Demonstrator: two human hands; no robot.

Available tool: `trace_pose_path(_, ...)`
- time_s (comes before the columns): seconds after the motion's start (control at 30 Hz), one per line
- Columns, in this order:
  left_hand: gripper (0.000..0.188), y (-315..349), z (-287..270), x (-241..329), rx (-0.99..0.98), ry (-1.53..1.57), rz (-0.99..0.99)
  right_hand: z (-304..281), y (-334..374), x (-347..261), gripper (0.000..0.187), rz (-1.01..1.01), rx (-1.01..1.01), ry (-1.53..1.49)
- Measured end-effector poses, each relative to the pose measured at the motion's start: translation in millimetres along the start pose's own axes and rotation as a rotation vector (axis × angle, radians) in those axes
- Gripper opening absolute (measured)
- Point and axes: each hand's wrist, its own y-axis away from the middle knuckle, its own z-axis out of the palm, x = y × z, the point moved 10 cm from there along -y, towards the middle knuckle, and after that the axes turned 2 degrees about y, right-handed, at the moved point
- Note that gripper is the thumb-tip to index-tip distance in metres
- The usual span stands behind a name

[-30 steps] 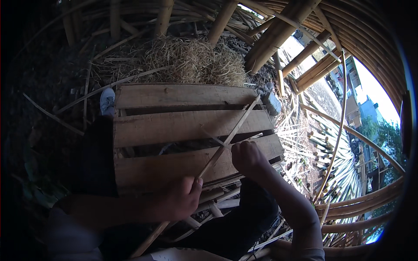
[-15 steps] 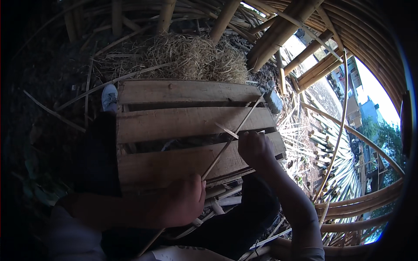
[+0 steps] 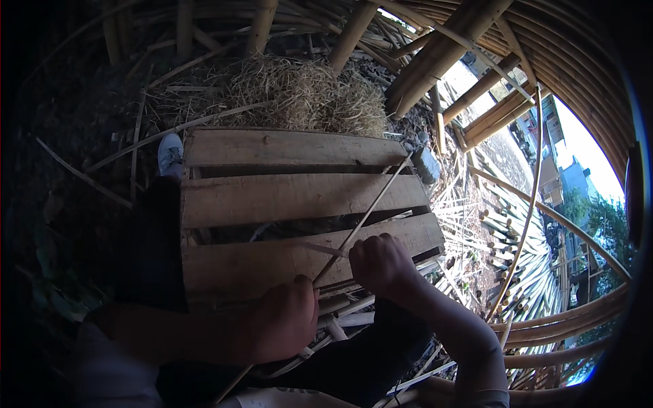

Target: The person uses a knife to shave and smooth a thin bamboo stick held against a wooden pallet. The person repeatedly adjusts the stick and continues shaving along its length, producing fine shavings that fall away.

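Observation:
A long thin bamboo strip [image 3: 371, 209] runs slantwise over a slatted wooden crate [image 3: 272, 197], its far end at the crate's right side. My left hand [image 3: 289, 319] is closed round the strip at the near edge, and the strip's tail passes below toward my lap. In my right hand [image 3: 384, 264], closed as a fist, is a knife whose narrow, blurred blade [image 3: 323, 249] points left and lies across the strip just beyond my left hand. The knife's handle is hidden inside the fist.
A heap of dry shavings [image 3: 306, 95] lies behind the crate. Upright bamboo poles [image 3: 428, 64] stand at the back, and cut bamboo poles [image 3: 520, 251] are stacked at the right. A grey block [image 3: 427, 165] sits by the crate's right corner. My shoe [image 3: 170, 155] is at the left.
My right hand has drawn the knife along the bamboo strip, nearer to me and to my left hand. The left hand keeps its hold, hardly moved.

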Motion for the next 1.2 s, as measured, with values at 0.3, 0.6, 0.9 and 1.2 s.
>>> trace_pose_path(0.3,0.028,3.4,-3.6,4.7,0.037,0.003,0.01,9.4,6.7,10.8,0.018,-0.011,0.043,0.093)
trace_pose_path(0.6,0.031,2.2,-1.8,0.5,0.025,-0.014,0.02,27.0,9.4,31.6,0.021,-0.075,0.051,0.078)
trace_pose_path(0.9,0.032,-6.9,9.2,5.1,0.042,-0.003,0.094,81.1,55.6,123.2,0.014,0.068,-0.084,0.128)
trace_pose_path(1.2,0.031,-12.3,1.0,6.2,0.035,-0.01,0.047,86.6,53.0,132.9,0.017,0.102,0.047,0.022)
